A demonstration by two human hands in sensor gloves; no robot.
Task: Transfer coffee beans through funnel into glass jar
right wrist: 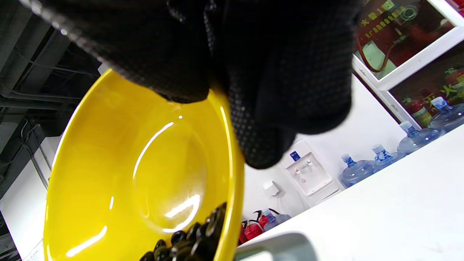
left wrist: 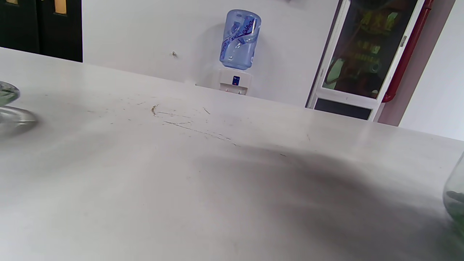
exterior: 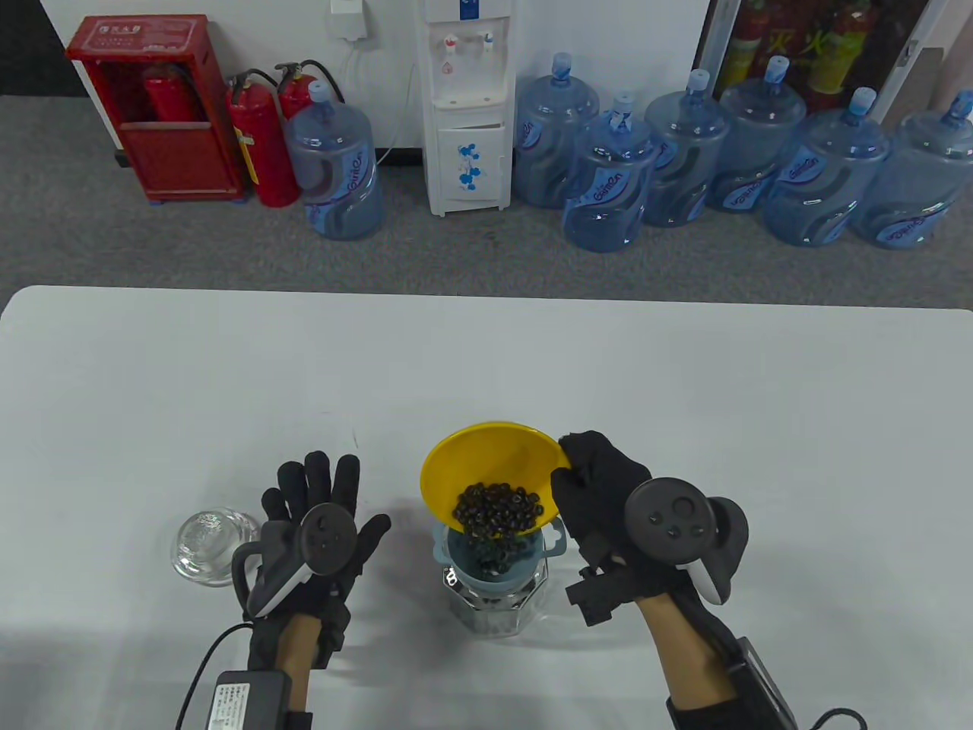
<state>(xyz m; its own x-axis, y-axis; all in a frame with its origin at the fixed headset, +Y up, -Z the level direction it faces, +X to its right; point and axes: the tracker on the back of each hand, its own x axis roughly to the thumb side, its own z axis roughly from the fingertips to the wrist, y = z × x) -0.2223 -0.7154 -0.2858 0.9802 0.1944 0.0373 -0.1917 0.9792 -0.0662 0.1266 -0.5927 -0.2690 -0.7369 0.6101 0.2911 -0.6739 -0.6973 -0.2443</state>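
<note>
A yellow bowl [exterior: 486, 464] is tilted over a blue funnel [exterior: 494, 559] that sits in the mouth of a glass jar [exterior: 498, 608]. Dark coffee beans [exterior: 498, 511] lie at the bowl's lower edge and some are in the funnel. My right hand [exterior: 589, 487] grips the bowl's right rim; in the right wrist view its fingers [right wrist: 268, 83] pinch the rim of the bowl [right wrist: 137, 174] with beans [right wrist: 192, 239] at the bottom. My left hand [exterior: 323, 494] rests open on the table, left of the jar, holding nothing.
A clear glass lid [exterior: 213, 544] lies on the white table [exterior: 486, 357] left of my left hand; its edge shows in the left wrist view [left wrist: 11, 108]. The jar's edge [left wrist: 455, 195] shows at that view's right.
</note>
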